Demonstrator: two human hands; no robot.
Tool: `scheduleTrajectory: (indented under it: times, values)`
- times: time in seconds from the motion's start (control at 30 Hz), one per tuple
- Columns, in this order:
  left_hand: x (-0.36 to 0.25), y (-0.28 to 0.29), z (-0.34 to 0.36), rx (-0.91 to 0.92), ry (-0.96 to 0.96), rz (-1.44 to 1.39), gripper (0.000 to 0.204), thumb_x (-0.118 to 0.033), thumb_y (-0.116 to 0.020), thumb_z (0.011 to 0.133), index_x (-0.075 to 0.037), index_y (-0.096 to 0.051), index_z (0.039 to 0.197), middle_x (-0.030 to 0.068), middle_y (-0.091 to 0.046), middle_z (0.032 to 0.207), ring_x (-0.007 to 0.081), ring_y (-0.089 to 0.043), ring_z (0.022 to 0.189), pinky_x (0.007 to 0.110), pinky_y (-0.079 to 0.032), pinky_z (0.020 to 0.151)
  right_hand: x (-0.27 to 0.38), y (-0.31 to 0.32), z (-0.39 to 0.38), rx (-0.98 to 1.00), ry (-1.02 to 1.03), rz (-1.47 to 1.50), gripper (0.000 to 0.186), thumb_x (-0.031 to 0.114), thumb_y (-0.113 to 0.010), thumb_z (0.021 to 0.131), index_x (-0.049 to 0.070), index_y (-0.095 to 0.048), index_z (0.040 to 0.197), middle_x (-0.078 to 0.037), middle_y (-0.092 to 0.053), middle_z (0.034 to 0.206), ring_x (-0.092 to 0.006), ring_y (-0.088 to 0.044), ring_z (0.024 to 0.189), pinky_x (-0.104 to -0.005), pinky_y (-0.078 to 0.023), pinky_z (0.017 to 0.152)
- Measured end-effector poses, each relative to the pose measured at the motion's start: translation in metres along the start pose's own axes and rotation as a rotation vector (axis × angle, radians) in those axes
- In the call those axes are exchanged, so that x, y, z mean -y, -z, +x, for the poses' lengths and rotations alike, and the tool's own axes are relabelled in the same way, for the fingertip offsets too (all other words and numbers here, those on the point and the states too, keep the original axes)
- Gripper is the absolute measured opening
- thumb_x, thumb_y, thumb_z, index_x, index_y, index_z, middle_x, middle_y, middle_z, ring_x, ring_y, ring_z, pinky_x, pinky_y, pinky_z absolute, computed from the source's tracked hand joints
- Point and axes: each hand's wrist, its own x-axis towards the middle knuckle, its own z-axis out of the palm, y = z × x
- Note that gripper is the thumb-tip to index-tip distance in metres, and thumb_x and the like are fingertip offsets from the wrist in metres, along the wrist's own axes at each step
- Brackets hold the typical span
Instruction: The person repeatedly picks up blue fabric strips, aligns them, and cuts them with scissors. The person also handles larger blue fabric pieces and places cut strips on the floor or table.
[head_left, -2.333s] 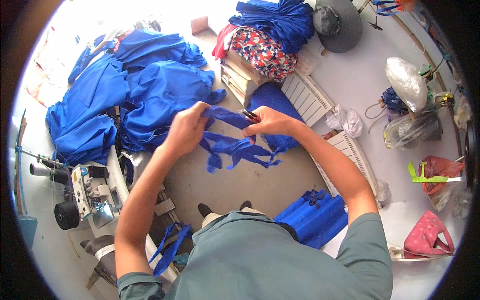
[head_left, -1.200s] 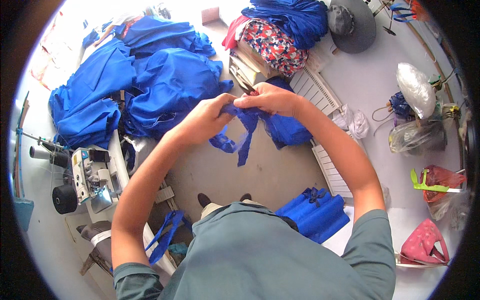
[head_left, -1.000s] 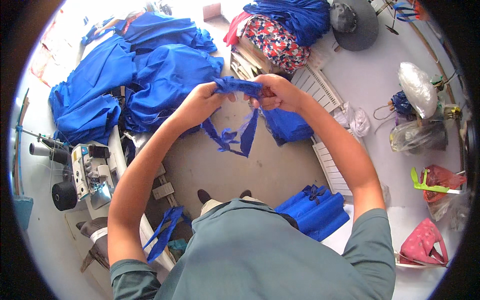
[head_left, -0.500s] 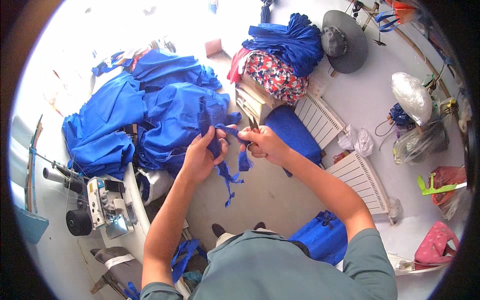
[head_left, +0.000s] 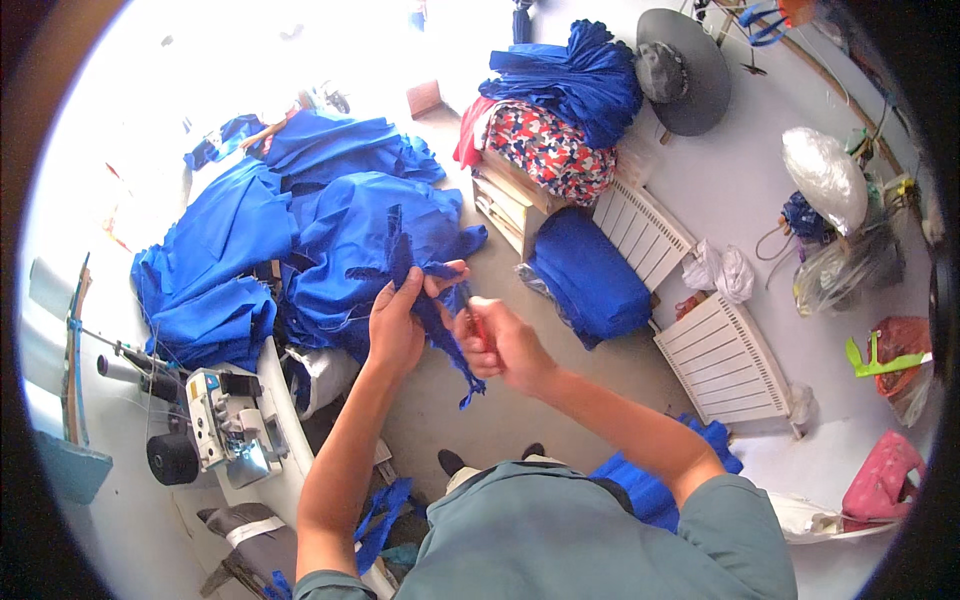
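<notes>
My left hand [head_left: 398, 325] is closed on several narrow blue fabric strips [head_left: 400, 255], pinching them between thumb and fingers. Their frayed ends stick up above the thumb and dangle below the fingers. Just to its right, my right hand [head_left: 508, 345] is wrapped round a pair of scissors [head_left: 478, 322] with red handles. The dark blades point up beside the strips; whether they touch the cloth I cannot tell. Behind my hands lies a large heap of blue cloth [head_left: 370, 240].
A white sewing machine [head_left: 228, 425] with black thread cones [head_left: 170, 458] stands at the left. Ahead is a wooden box [head_left: 505, 205] under patterned and blue cloth. A blue bundle [head_left: 590, 275], white slatted racks [head_left: 725, 360] and hanging bags [head_left: 825, 185] are at the right.
My right hand has moved down and left, off the blue strip it was pinching along with the scissors. My left hand keeps its hold on the strips. The view has shifted slightly.
</notes>
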Motion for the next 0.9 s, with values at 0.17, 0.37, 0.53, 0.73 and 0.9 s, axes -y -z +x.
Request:
scheduleTrajectory:
  times: [0.17, 0.37, 0.53, 0.73, 0.9]
  values:
    - [-0.001, -0.004, -0.001, -0.072, -0.042, 0.029, 0.032, -0.023, -0.043, 0.107, -0.002, -0.058, 0.089, 0.0276, -0.066, 0.123, 0.0327, -0.067, 0.109, 0.036, -0.054, 0.073, -0.005, -0.013, 0.002, 0.015, 0.083, -0.054, 0.048, 0.052, -0.041, 0.106, 0.009, -0.056, 0.091, 0.006, -0.037, 0.059, -0.0057, -0.03, 0.041, -0.0245, -0.024, 0.037]
    - [0.003, 0.0, -0.004, -0.039, 0.005, 0.064, 0.031, -0.023, -0.044, 0.107, -0.004, -0.054, 0.086, 0.0275, -0.065, 0.126, 0.0294, -0.063, 0.107, 0.036, -0.053, 0.078, -0.01, -0.015, 0.009, -0.04, 0.11, -0.043, 0.048, 0.048, -0.038, 0.107, 0.009, -0.056, 0.086, 0.007, -0.034, 0.056, -0.006, -0.028, 0.04, -0.0253, -0.022, 0.038]
    - [0.005, -0.005, -0.006, -0.056, -0.019, 0.075, 0.035, -0.027, -0.043, 0.108, -0.007, -0.053, 0.082, 0.0273, -0.061, 0.133, 0.0123, -0.057, 0.065, 0.025, -0.043, 0.053, -0.009, -0.02, 0.013, -0.077, 0.117, -0.058, 0.049, 0.045, -0.035, 0.108, 0.008, -0.056, 0.084, 0.008, -0.033, 0.056, -0.005, -0.026, 0.041, -0.0232, -0.023, 0.038]
    - [0.004, 0.0, -0.007, -0.049, 0.001, 0.063, 0.031, -0.022, -0.044, 0.107, -0.004, -0.052, 0.083, 0.0301, -0.062, 0.13, 0.0377, -0.061, 0.122, 0.041, -0.052, 0.097, -0.014, -0.02, 0.014, -0.079, 0.149, -0.09, 0.05, 0.045, -0.036, 0.108, 0.007, -0.056, 0.083, 0.008, -0.032, 0.056, -0.0049, -0.027, 0.041, -0.0235, -0.022, 0.038]
    - [0.001, -0.001, -0.006, -0.077, -0.005, 0.005, 0.031, -0.021, -0.043, 0.107, -0.004, -0.053, 0.082, 0.0308, -0.06, 0.133, 0.0413, -0.057, 0.127, 0.044, -0.049, 0.103, -0.017, -0.018, 0.016, -0.084, 0.158, -0.157, 0.052, 0.046, -0.035, 0.108, 0.006, -0.057, 0.083, 0.008, -0.032, 0.056, -0.005, -0.026, 0.04, -0.0237, -0.022, 0.037]
